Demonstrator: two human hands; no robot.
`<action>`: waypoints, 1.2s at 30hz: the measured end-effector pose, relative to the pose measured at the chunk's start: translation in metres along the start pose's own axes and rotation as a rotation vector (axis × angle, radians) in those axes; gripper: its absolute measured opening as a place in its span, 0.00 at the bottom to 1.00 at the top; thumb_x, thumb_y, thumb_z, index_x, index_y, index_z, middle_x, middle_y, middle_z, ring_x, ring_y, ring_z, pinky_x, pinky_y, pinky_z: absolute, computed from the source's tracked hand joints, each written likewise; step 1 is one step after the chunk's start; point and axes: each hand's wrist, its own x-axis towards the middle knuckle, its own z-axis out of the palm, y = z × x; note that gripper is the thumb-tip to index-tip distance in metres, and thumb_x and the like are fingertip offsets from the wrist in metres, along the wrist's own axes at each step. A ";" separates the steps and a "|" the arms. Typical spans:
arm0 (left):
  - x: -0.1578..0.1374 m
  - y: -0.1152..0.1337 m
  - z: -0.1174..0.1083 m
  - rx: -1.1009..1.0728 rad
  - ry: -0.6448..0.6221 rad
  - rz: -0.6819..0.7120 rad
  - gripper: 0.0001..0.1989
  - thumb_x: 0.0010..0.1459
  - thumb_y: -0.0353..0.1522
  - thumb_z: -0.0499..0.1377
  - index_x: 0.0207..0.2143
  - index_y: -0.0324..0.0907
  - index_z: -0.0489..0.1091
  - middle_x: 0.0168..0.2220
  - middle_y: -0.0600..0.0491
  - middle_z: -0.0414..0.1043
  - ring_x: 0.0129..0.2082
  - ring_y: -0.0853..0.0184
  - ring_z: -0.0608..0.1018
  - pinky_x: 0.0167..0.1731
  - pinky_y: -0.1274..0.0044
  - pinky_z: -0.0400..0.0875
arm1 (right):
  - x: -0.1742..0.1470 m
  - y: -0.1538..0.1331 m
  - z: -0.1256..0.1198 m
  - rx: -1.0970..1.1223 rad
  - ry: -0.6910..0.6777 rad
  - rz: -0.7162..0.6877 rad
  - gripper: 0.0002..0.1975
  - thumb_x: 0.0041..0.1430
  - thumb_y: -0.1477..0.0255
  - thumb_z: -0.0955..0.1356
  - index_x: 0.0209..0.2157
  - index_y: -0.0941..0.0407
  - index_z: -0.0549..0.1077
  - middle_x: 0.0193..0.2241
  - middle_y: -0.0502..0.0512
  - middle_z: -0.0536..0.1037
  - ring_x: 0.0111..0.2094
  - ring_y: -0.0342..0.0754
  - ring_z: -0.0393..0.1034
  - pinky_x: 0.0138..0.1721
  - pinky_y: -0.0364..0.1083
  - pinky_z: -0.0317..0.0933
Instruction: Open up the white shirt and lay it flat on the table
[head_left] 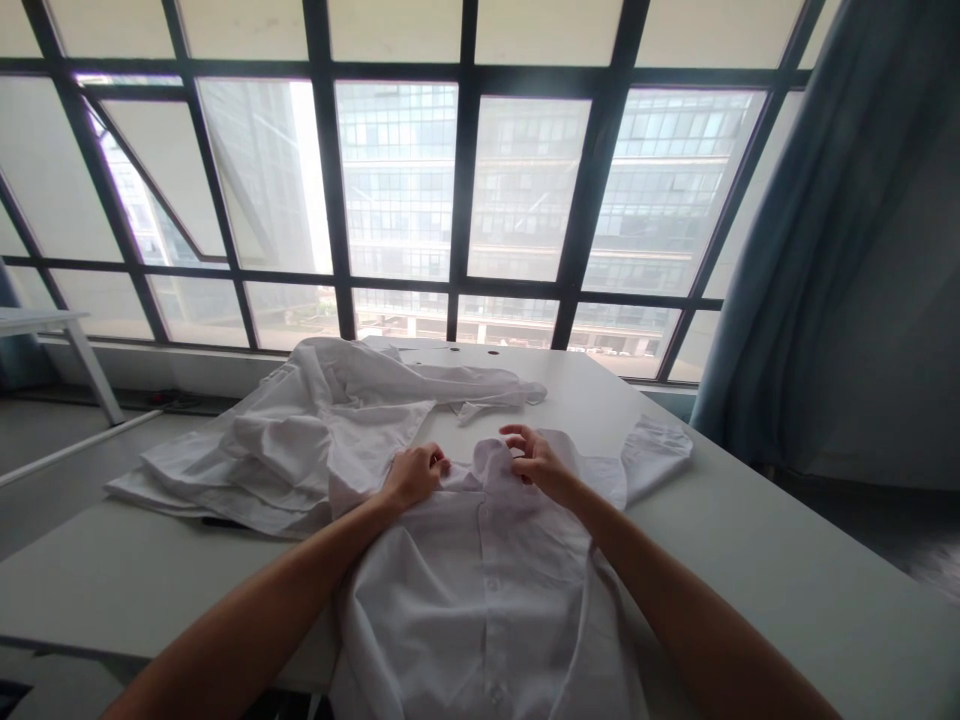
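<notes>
A white button-up shirt (525, 560) lies front up on the table, its hem end toward me and its collar (493, 465) away from me. At the left of the collar, my left hand (415, 474) is closed with fingers curled on the shirt's shoulder or collar edge. My right hand (538, 465) grips the collar's right side between thumb and fingers, with some fingers raised. The button placket runs down the middle. One sleeve (654, 455) stretches out to the right. What lies under the fingertips is partly hidden.
More white garments (277, 450) lie in a rumpled pile on the left of the white table (757, 530). A dark object shows under the pile's near edge. Framed windows (397, 180) stand behind, a blue-grey curtain (810, 230) hangs right, and another table (45, 320) stands left.
</notes>
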 end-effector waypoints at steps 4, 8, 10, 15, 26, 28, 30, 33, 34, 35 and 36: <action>0.002 0.001 0.000 -0.126 0.167 0.084 0.05 0.59 0.31 0.58 0.32 0.43 0.74 0.33 0.51 0.78 0.38 0.62 0.78 0.40 0.73 0.64 | -0.004 -0.007 -0.003 0.035 -0.019 0.019 0.18 0.42 0.67 0.72 0.38 0.56 0.74 0.27 0.47 0.73 0.20 0.38 0.59 0.18 0.39 0.51; 0.004 0.001 -0.001 -0.288 0.266 0.198 0.04 0.57 0.30 0.57 0.29 0.42 0.70 0.30 0.53 0.73 0.31 0.66 0.74 0.35 0.76 0.66 | -0.002 -0.006 -0.008 -0.015 0.091 0.012 0.22 0.47 0.53 0.74 0.23 0.58 0.71 0.18 0.47 0.67 0.20 0.40 0.60 0.21 0.40 0.57; 0.004 0.002 -0.001 -0.329 0.301 0.217 0.04 0.57 0.30 0.57 0.28 0.42 0.69 0.31 0.52 0.72 0.30 0.67 0.73 0.34 0.76 0.67 | -0.002 -0.006 -0.009 -0.066 0.107 0.020 0.23 0.42 0.52 0.76 0.24 0.58 0.71 0.18 0.47 0.68 0.19 0.39 0.60 0.19 0.40 0.56; 0.003 0.000 -0.002 -0.314 0.250 0.129 0.04 0.58 0.30 0.56 0.29 0.42 0.68 0.33 0.51 0.72 0.30 0.67 0.74 0.36 0.75 0.69 | -0.008 -0.016 -0.017 -0.206 -0.007 0.034 0.24 0.42 0.59 0.77 0.39 0.58 0.74 0.25 0.47 0.73 0.20 0.38 0.62 0.17 0.38 0.55; 0.003 -0.004 -0.006 -0.398 -0.033 0.062 0.06 0.59 0.33 0.56 0.30 0.42 0.68 0.21 0.57 0.71 0.23 0.68 0.74 0.27 0.78 0.65 | -0.007 -0.008 -0.042 -0.867 0.017 -0.012 0.04 0.51 0.75 0.70 0.24 0.59 0.74 0.19 0.47 0.70 0.23 0.41 0.63 0.25 0.40 0.52; 0.005 -0.005 -0.004 -0.483 -0.048 0.072 0.07 0.57 0.36 0.59 0.31 0.41 0.68 0.23 0.56 0.73 0.25 0.68 0.75 0.28 0.78 0.65 | -0.006 -0.007 -0.039 -0.989 0.118 -0.058 0.04 0.54 0.75 0.69 0.26 0.58 0.73 0.21 0.48 0.72 0.24 0.42 0.64 0.27 0.41 0.52; 0.006 -0.006 -0.003 -0.636 -0.096 0.035 0.13 0.55 0.41 0.62 0.33 0.41 0.67 0.26 0.55 0.73 0.26 0.68 0.76 0.27 0.78 0.66 | -0.007 -0.009 -0.034 -1.044 0.223 -0.066 0.02 0.57 0.74 0.68 0.31 0.57 0.73 0.25 0.50 0.75 0.26 0.43 0.66 0.28 0.41 0.51; 0.005 -0.006 -0.004 -0.794 -0.246 -0.059 0.24 0.53 0.50 0.61 0.40 0.40 0.68 0.24 0.57 0.70 0.23 0.69 0.74 0.26 0.78 0.67 | -0.009 -0.013 -0.028 -1.091 0.362 -0.053 0.04 0.63 0.73 0.66 0.39 0.56 0.71 0.30 0.52 0.78 0.28 0.45 0.69 0.29 0.42 0.50; 0.004 -0.006 -0.006 -0.806 -0.301 -0.071 0.26 0.53 0.53 0.61 0.41 0.39 0.69 0.23 0.58 0.69 0.22 0.70 0.73 0.25 0.79 0.66 | -0.009 -0.014 -0.026 -1.112 0.389 -0.052 0.05 0.64 0.72 0.65 0.41 0.56 0.71 0.30 0.53 0.79 0.29 0.46 0.70 0.29 0.42 0.50; 0.003 -0.005 -0.008 -0.803 -0.356 -0.064 0.28 0.53 0.54 0.60 0.42 0.39 0.70 0.23 0.58 0.68 0.22 0.71 0.71 0.25 0.79 0.64 | -0.009 -0.015 -0.024 -1.139 0.407 -0.058 0.05 0.65 0.72 0.64 0.42 0.56 0.70 0.31 0.54 0.79 0.29 0.47 0.71 0.30 0.43 0.49; 0.001 -0.004 -0.010 -0.786 -0.411 -0.037 0.28 0.52 0.54 0.61 0.40 0.39 0.71 0.23 0.58 0.68 0.22 0.72 0.70 0.24 0.80 0.62 | -0.009 -0.015 -0.022 -1.172 0.417 -0.070 0.06 0.66 0.72 0.64 0.43 0.56 0.69 0.31 0.54 0.79 0.29 0.48 0.72 0.30 0.43 0.49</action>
